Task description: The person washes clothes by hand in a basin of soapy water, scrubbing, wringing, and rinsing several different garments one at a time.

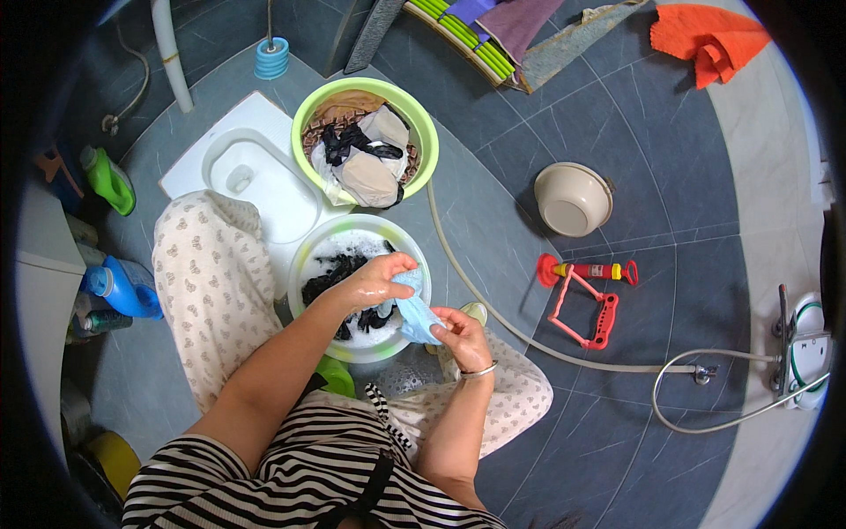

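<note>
A wet light-blue piece of cloth (418,319) is stretched between my two hands. My left hand (374,284) pinches its upper end over the basin. Close to the basin's right rim, my right hand (465,342) grips the lower end between thumb and fingers. Below them stands a round white basin (366,354) with white suds (359,242) and dark wet clothes (324,280) in it. My left forearm and hand cover part of that load. Just beyond is a lime-green tub (430,150) piled with beige, black, white and patterned garments (366,176).
A white squat toilet (264,207) lies left of the tubs. A grey hose (471,286) runs along their right. A beige bowl (571,210), a red-and-yellow plunger (595,271) and a red frame (603,322) are farther right. Green (110,182) and blue bottles (128,286) stand left.
</note>
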Demonstrator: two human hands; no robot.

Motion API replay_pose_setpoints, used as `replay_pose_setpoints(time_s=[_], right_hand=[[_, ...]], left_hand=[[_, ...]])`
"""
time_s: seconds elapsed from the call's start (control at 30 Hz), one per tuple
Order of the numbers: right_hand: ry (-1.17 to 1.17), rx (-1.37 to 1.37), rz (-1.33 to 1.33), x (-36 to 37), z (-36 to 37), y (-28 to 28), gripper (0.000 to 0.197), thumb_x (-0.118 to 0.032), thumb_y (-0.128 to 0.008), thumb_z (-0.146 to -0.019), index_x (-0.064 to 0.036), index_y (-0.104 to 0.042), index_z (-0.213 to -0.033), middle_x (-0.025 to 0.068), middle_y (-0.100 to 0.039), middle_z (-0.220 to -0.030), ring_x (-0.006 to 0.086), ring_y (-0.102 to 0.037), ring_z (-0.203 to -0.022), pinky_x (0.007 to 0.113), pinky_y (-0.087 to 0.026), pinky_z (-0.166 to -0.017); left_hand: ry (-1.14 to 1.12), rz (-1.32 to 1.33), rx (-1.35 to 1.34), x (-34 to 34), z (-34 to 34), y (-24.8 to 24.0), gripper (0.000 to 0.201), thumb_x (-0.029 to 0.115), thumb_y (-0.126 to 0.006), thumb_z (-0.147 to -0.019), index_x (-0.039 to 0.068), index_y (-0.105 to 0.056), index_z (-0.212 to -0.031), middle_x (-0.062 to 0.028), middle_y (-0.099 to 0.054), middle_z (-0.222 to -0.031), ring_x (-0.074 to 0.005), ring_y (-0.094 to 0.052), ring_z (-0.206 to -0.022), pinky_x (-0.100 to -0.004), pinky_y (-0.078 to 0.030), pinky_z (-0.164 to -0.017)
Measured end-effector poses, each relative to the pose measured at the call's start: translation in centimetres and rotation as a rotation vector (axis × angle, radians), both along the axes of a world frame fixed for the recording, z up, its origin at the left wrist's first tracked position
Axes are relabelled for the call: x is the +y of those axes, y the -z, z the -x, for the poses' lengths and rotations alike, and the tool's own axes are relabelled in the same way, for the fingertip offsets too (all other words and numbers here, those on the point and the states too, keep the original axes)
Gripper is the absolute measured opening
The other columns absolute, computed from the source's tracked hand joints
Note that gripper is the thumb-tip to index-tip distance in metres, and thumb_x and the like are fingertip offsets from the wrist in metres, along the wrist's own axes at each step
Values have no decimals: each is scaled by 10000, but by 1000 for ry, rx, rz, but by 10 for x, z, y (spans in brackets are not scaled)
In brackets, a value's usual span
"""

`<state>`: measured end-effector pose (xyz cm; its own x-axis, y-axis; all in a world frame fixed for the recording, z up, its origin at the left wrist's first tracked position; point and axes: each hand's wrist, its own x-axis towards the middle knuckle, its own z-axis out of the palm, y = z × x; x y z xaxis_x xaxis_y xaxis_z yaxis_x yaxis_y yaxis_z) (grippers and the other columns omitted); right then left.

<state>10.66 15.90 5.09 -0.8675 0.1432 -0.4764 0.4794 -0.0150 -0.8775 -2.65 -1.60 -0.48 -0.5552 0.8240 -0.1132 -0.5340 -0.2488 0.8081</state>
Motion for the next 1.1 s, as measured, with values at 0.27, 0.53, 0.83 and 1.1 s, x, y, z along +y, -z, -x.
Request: replay_pose_setpoints(time_s=[0.27,0.53,0.83,1.1], right_hand=[[232,315,139,-9,5,14,138,-9,-543,-788,-43,-507,-918,-14,-511,-838,67,-469,-760,203,-371,-705],[89,356,32,-18,9,10,155,33,-533,-754,-44,-540,-888,-8,-527,-886,59,-448,-788,195,-354,-713],[155,302,-103,-23,19,14,394,69,-558,-742,-57,-545,-1116,17,-549,-959,81,-503,-824,203,-407,-727],[190,-24,172,-14,33,126,309,15,-587,-780,-39,-530,-1079,18,-603,-854,74,-534,-720,203,-427,-645]], left_hand=[[55,79,24,-6,4,-5,288,-24,-554,-731,19,-486,-1007,-18,-519,-955,-87,-489,-891,-236,-392,-780],[15,-52,56,8,-9,8,277,18,-514,-774,44,-490,-1048,13,-513,-987,-80,-469,-940,-238,-360,-836],[312,-24,53,3,-15,9,426,-20,-548,-741,21,-436,-1151,-23,-493,-1103,-93,-451,-999,-236,-359,-854],[59,677,491,0,5,57,344,72,-591,-603,23,-561,-941,-141,-616,-850,-240,-594,-792,-303,-448,-705]])
